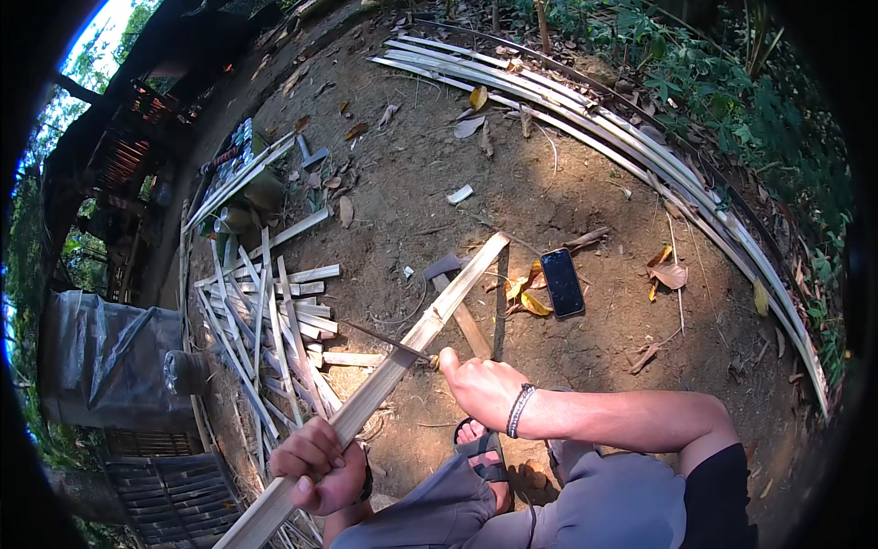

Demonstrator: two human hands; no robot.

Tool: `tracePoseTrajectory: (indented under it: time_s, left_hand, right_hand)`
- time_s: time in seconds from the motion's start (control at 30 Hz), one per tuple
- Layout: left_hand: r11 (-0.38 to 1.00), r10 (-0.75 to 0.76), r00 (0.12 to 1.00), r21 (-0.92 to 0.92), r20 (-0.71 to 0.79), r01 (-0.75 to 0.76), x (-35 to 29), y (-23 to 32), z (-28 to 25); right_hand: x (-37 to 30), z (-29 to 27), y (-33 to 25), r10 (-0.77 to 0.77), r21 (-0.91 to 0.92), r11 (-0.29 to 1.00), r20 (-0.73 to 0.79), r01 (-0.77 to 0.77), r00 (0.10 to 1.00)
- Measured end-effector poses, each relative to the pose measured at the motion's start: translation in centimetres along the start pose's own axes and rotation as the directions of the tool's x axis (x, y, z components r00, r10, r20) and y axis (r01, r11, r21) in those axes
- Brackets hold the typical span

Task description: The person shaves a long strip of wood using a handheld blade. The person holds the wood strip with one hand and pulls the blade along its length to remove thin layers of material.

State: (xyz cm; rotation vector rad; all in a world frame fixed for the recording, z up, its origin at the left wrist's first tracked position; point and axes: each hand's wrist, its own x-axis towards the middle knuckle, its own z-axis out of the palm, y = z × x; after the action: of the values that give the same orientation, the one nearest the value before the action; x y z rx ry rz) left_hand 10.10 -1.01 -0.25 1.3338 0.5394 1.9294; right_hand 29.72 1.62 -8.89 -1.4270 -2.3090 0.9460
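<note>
A long split bamboo strip (pixel 439 306) slants from the lower left up to the middle of the view. My left hand (pixel 318 465) is closed around its lower part. The fist of my right hand (pixel 485 392) grips a knife (pixel 389 343), whose handle is mostly hidden in the fingers. Its dark, narrow blade lies across the strip and points to the left. Beneath the strip, a hatchet (pixel 468 325) with a wooden handle rests on the ground, partly covered.
Cut bamboo strips (pixel 274 316) lie piled at the left, near green bamboo sections (pixel 236 218) and a hammer (pixel 314 156). A black phone (pixel 562 284) lies beside yellow leaves (pixel 526 297). Long bamboo strips (pixel 631 146) curve along the far right. My sandalled foot (pixel 482 448) is below.
</note>
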Motion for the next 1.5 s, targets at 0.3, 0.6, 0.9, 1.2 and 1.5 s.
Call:
tracePoseTrajectory:
  time_s: [0.3, 0.6, 0.9, 1.2, 1.5]
  left_hand:
    - [1.0, 0.007, 1.0, 0.01, -0.012, -0.006, 0.0, 0.0, -0.2]
    - [1.0, 0.012, 1.0, 0.02, -0.014, -0.011, 0.2, 0.1, 0.2]
    - [0.999, -0.007, 1.0, 0.032, -0.006, 0.007, 0.2, -0.2, 0.0]
    - [1.0, 0.013, 1.0, 0.028, -0.017, -0.013, 0.3, -0.2, 0.2]
    - [1.0, -0.003, 1.0, 0.012, -0.017, 0.003, 0.4, -0.4, 0.9]
  right_hand:
    - [0.1, -0.5, 0.3, 0.045, -0.006, 0.999, 0.036, -0.045, 0.998]
    - [0.6, 0.4, 2.4, 0.06, -0.058, 0.996, -0.049, -0.063, 0.997]
    - [0.6, 1.3, 3.2, 0.125, 0.013, 0.992, -0.033, -0.124, 0.992]
    - [1.5, 2.5, 4.3, 0.234, 0.029, 0.972, -0.1, -0.232, 0.967]
    - [2.0, 1.8, 9.0, 0.173, -0.13, 0.975, -0.054, -0.179, 0.983]
